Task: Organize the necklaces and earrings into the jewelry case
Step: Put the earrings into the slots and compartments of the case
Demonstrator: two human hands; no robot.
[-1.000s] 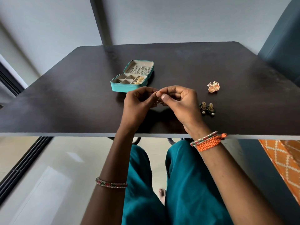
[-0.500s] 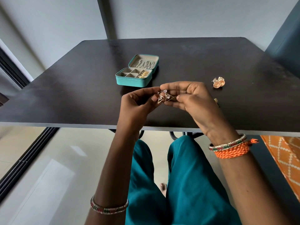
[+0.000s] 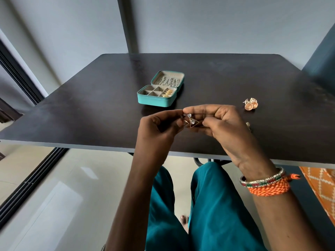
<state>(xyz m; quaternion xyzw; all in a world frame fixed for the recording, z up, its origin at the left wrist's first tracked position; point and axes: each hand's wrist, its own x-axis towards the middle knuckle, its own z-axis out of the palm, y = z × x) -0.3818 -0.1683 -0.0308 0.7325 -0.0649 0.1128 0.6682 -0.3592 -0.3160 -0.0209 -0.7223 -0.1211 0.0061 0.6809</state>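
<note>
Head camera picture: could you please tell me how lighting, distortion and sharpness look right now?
Head view: soft, even daylight; pale sheen on the dark table; wide-angle bowing of its near edge; triangular earrings between left hand and right hand are reasonably sharp; items in the teal jewelry case too small to resolve.

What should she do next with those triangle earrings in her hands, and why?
Probably carry the triangle earrings, pinched between the left hand and right hand, forward to the open case and drop them into a free compartment; several look empty, and more earrings wait on the table.
</note>
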